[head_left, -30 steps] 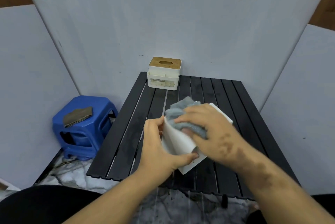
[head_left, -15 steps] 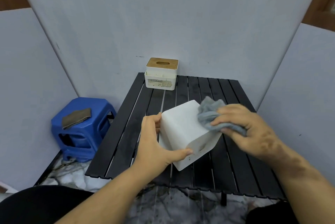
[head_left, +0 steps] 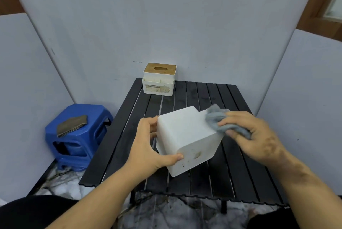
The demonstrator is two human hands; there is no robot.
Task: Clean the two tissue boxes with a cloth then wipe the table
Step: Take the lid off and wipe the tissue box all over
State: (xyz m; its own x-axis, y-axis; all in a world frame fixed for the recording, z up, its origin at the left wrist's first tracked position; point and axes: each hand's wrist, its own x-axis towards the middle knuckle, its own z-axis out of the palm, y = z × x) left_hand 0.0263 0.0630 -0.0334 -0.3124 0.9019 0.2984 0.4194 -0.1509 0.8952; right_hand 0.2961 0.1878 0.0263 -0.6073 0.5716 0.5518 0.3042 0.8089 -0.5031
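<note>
The fingers (head_left: 233,120) of the right hand (head_left: 259,136) are curled around a bunched grey cloth (head_left: 217,117), pressing it against the upper right edge of a white plastic tissue box (head_left: 187,136). The left hand (head_left: 148,147) grips that box from its left side, thumb laid along the lower front edge and the other fingers wrapped behind the far face. The box is tilted, one corner pointing down toward the black slatted table (head_left: 240,173); whether it touches the slats cannot be told. Its near face shows small dark specks and a brownish mark. The second tissue box (head_left: 159,84), white with a wooden lid and an oval slot, stands upright at the table's far edge against the grey wall, well apart from the hands. A blue plastic stool (head_left: 77,136) left of the table carries a folded brown cloth (head_left: 71,126).
</note>
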